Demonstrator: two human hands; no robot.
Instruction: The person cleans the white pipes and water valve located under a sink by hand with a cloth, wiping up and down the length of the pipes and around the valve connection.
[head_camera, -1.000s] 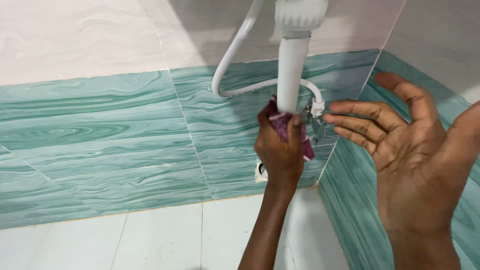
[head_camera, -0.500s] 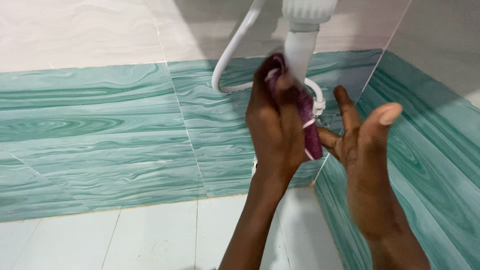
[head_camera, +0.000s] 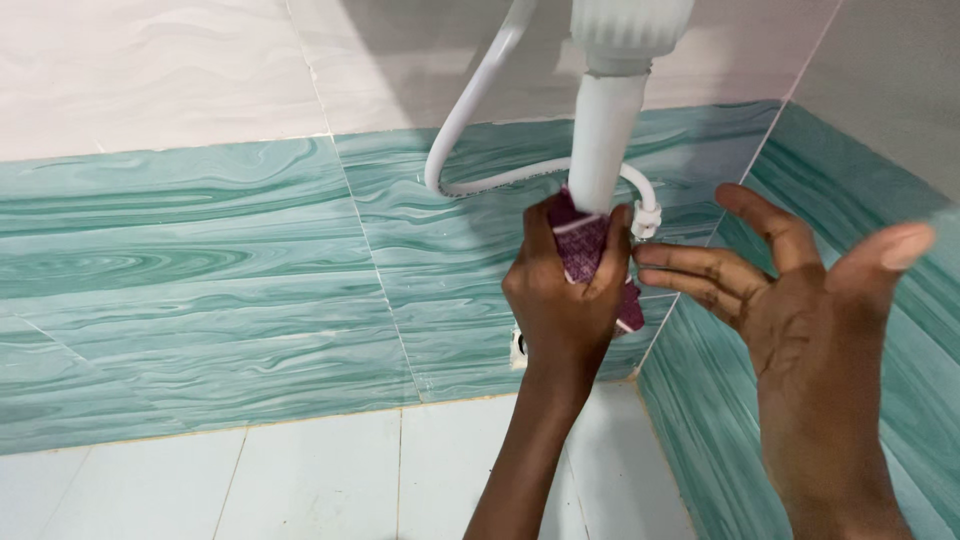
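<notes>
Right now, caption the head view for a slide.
Left hand wraps a purple cloth around a white pipe; right hand open beside it.

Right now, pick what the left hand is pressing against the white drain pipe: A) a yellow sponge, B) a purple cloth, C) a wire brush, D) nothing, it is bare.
B: the left hand is wrapped around a purple cloth held against the lower part of the white pipe, while the right hand is open beside it, holding nothing.

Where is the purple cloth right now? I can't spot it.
The purple cloth is mid-frame, wrapped around the white pipe, gripped by the left hand, near the corner.
</notes>
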